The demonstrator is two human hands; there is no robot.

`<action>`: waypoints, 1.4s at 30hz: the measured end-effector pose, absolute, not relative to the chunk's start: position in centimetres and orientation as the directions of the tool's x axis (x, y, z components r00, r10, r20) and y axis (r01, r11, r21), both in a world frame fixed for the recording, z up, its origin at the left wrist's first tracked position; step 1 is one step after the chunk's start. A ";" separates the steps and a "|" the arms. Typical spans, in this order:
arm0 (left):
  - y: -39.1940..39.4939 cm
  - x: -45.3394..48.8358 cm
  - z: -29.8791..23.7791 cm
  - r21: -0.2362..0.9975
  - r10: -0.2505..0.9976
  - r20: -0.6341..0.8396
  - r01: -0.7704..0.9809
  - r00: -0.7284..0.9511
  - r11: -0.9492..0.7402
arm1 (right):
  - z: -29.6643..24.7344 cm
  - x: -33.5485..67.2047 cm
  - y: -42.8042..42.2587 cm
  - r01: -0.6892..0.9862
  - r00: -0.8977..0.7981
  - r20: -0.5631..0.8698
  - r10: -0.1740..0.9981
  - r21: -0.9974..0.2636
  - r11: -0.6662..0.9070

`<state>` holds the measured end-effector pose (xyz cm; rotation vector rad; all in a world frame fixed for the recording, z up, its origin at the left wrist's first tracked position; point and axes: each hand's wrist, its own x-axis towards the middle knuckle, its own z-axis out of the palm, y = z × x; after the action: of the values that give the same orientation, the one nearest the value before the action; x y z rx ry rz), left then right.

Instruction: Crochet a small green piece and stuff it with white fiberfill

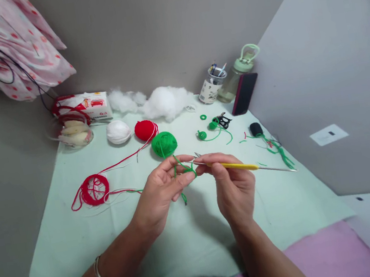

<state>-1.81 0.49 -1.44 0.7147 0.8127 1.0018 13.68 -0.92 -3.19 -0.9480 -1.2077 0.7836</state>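
Note:
My left hand (pixel 164 186) pinches a strand of green yarn (pixel 183 169) that loops between my two hands and trails back to a green yarn ball (pixel 164 143). My right hand (pixel 229 183) is closed on a crochet hook with a yellow handle (pixel 241 165), its metal tip pointing left into the green loops and its metal tail sticking out to the right. Both hands hover just above the pale green table cover (pixel 74 240), fingertips almost touching.
A red yarn ball (pixel 144 129), white ball (pixel 118 131) and loose red yarn coil (pixel 94 190) lie left. White stuffing (pixel 163 100), a pen cup (pixel 211 86), a bottle (pixel 238 71), a phone (pixel 244 93), small green crocheted pieces (pixel 205 133) and a black spool (pixel 255 129) sit behind and right.

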 end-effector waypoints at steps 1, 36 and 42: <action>0.5 -1.8 -1.4 0.817 0.916 -0.255 -0.438 0.309 0.375 | -3.2 13.7 -0.9 -0.011 0.197 0.392 0.899 -0.916 0.402; 0.5 -2.0 -1.4 0.831 0.928 -0.270 -0.426 0.255 0.359 | -2.6 13.9 -1.3 -0.084 0.221 0.378 0.899 -0.911 0.403; 0.6 -2.0 -1.4 0.831 0.929 -0.267 -0.426 0.257 0.357 | -2.6 13.9 -1.2 -0.072 0.234 0.377 0.896 -0.913 0.402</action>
<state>-2.00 0.58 -1.43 0.7086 0.8630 1.0310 13.86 -1.24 -2.62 -0.9247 -1.1328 0.8144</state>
